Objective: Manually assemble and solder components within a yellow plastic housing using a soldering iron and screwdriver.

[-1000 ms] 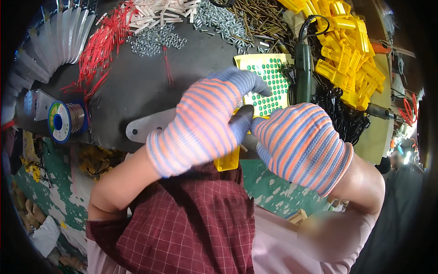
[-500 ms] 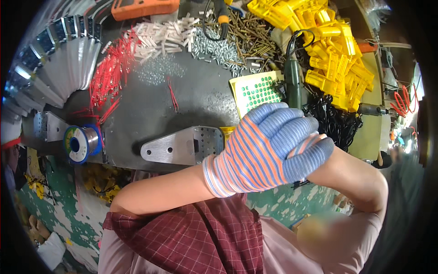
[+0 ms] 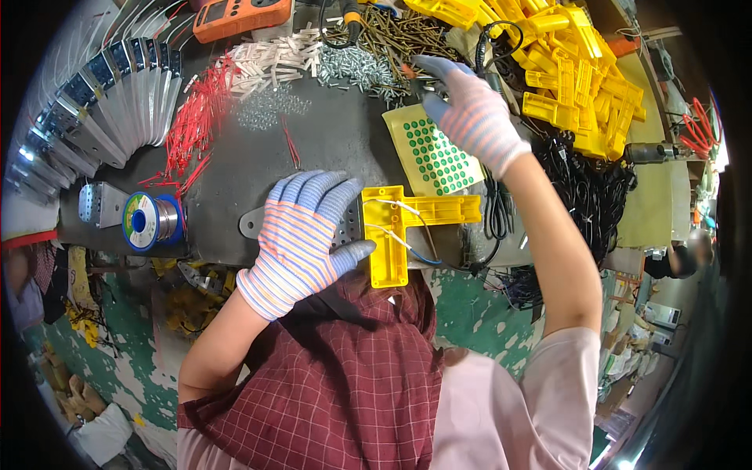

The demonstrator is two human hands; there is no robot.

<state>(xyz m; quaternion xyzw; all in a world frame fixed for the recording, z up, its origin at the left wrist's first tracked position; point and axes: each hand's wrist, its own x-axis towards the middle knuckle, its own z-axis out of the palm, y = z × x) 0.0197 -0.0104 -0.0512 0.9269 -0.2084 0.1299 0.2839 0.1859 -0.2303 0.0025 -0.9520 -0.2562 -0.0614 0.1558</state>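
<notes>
My left hand (image 3: 301,231), in a striped knit glove with blue-grey fingers, lies over a perforated metal bracket (image 3: 251,223) and grips it against the table. Attached or butted to the bracket's right end is a yellow T-shaped plastic housing (image 3: 385,262), its open side up, with white, brown and blue wires running inside. My right hand (image 3: 478,117), gloved alike, is stretched out to the far right, thumb and forefinger apart. Its fingertips are beside a heap of long brass-coloured screws (image 3: 419,39). Below it is a yellow card with green round stickers (image 3: 427,157).
Yellow housings (image 3: 580,86) are heaped at far right, above black cables (image 3: 583,196). Small silver screws (image 3: 356,70), white sleeves (image 3: 274,59) and red wires (image 3: 192,125) lie at the back. A solder spool (image 3: 157,221) and stacked metal brackets (image 3: 117,94) are leftward.
My hands, crossed together before, have parted. The left has moved left onto the bracket; the right has reached up and away toward the screws. The yellow housing has come into view.
</notes>
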